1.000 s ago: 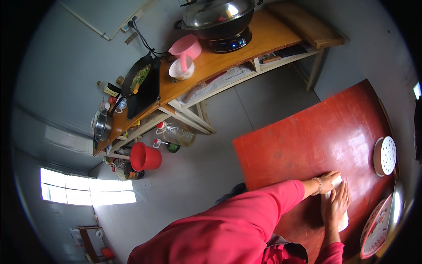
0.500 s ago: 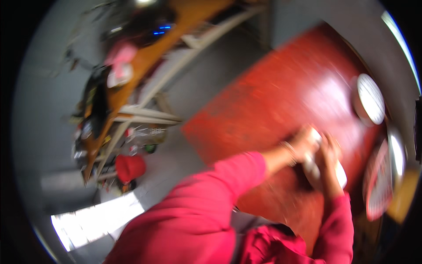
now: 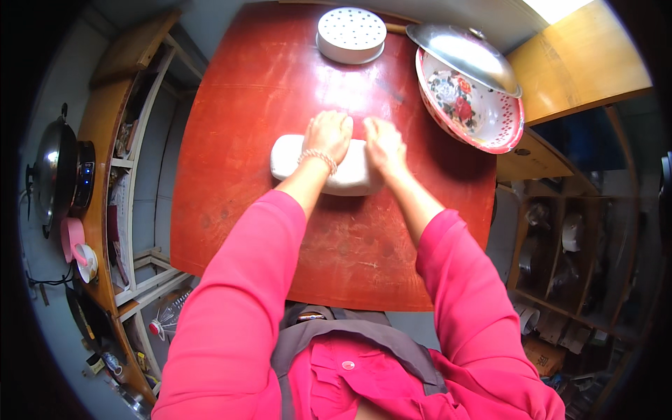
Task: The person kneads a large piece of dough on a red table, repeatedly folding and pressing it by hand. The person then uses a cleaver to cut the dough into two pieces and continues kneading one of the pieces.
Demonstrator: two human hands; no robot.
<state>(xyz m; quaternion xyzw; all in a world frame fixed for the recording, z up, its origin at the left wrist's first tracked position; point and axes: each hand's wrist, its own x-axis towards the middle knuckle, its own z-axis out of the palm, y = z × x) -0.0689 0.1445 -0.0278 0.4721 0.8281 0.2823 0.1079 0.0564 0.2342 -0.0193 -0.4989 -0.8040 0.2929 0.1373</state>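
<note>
A smooth white lump of dough (image 3: 344,180), long and rounded, lies crosswise on the red tabletop (image 3: 231,175). My left hand (image 3: 327,136), with a beaded bracelet at the wrist, curls over the dough's far side. Close beside it, my right hand (image 3: 383,145) is wrapped over the right end, slightly blurred. Both sets of fingers bend down beyond the dough, so their tips are hidden.
A white perforated round container (image 3: 350,35) stands at the table's far edge. At the far right, a metal lid (image 3: 465,56) leans on a flowered enamel basin (image 3: 504,119). A wok (image 3: 56,168) rests left on a wooden counter; shelves (image 3: 560,245) stand right.
The view has swung round, and the table now lies straight ahead. Both hands stay on the dough, which shows more plainly, with the hands slightly apart.
</note>
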